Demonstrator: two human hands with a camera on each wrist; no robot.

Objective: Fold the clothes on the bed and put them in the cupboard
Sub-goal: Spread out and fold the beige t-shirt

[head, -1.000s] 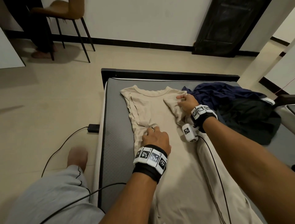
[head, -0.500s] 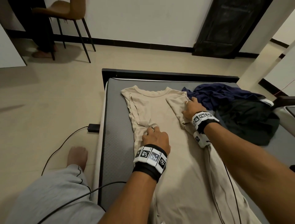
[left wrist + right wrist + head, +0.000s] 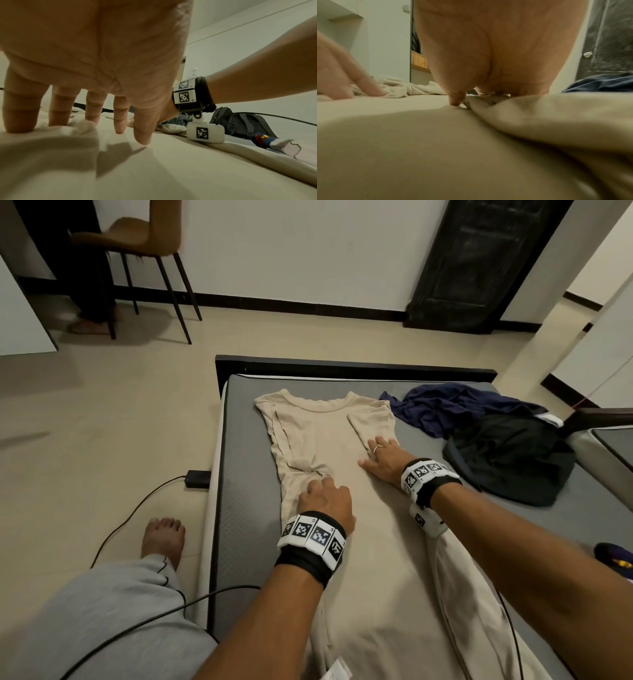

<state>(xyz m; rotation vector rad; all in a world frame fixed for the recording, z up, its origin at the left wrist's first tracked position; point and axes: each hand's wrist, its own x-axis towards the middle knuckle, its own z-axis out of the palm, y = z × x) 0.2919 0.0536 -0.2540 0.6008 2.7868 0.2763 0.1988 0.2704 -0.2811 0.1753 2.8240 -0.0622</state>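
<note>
A beige garment (image 3: 329, 446) lies spread lengthwise on a grey bed (image 3: 246, 474), neckline at the far end. Compared with a second ago, the right hand (image 3: 382, 462) has slid back from the garment's far right sleeve edge toward the person and now lies flat on the folded-in right side, fingers straight and spread, gripping nothing. The left hand (image 3: 325, 501) has not moved: it presses down on a bunched gather of cloth at the garment's left edge, fingertips planted, holding nothing closed in them.

No container shows; the cupboard is not in view. A navy garment (image 3: 455, 409) and a black garment (image 3: 510, 460) lie heaped on the bed just right of the beige one.

The left wrist view alone shows the left fingers (image 3: 22, 115) standing nearly upright on the fabric, and a dark backpack (image 3: 243, 124) beyond the right wrist. The right wrist view alone shows the raised fold of beige cloth (image 3: 539, 115) under the right palm. The head view alone shows a brown chair (image 3: 137, 237) across the floor.
</note>
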